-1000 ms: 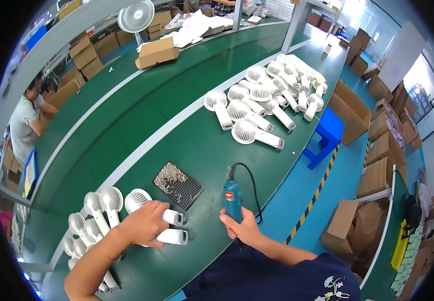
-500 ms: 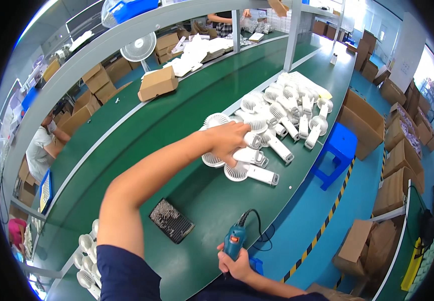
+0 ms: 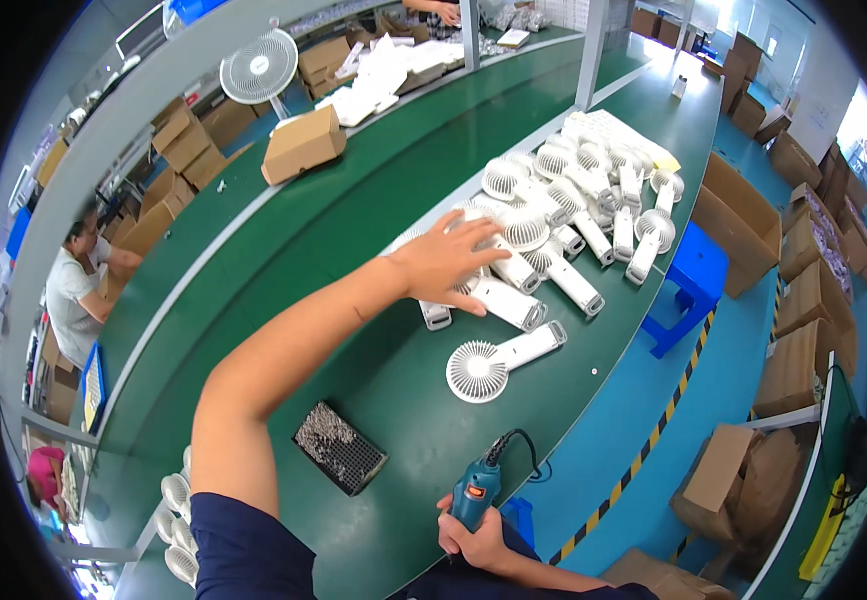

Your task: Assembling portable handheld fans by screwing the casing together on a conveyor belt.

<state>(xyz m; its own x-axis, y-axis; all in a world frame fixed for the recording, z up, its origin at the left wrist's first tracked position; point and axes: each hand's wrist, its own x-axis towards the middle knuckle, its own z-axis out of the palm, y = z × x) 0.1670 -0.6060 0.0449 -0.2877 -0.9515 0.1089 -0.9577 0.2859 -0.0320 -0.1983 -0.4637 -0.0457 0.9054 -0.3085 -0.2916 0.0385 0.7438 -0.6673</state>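
My left hand (image 3: 450,262) reaches over the near end of a heap of white handheld fans (image 3: 525,228), fingers spread, palm side hidden. One handheld fan (image 3: 477,371) lies apart from the heap on the green table, its handle pointing up and right. Low in the view, my right hand (image 3: 475,540) is wrapped round a teal electric screwdriver (image 3: 475,492) with a black cord at its top end. A black tray of small screws (image 3: 340,447) lies on the table between my forearms.
More white fans (image 3: 179,520) lie at the lower left. An open cardboard box (image 3: 303,145) sits across the belt. A blue stool (image 3: 691,280) stands by the table's right edge, near large cartons (image 3: 733,225). A person (image 3: 81,285) sits at the far left.
One fan has come away from the heap toward me and now lies separately. My left hand has opened and spread its fingers above the heap. My right hand still grips the screwdriver.
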